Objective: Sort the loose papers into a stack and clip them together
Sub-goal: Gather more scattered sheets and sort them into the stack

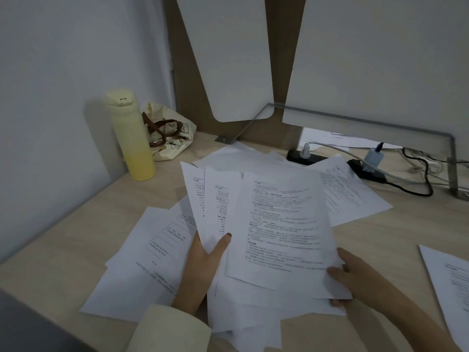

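Several sheets [279, 224] are fanning out between the hands: left hand [203, 262] is pinching their lower-left edges, right hand [355, 275] is gripping the bottom-right corner. Long axis is running away from the hands, text tops pointing outward. They're likely handling light, floppy and slippery, so holding both long edges for squaring. Loose papers [142, 262] are lying on the table [76, 237] left of the left hand.

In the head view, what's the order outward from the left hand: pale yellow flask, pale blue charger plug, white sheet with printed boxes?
From the left hand:
1. White sheet with printed boxes, just left of it.
2. Pale yellow flask, back left.
3. Pale blue charger plug, far back right.
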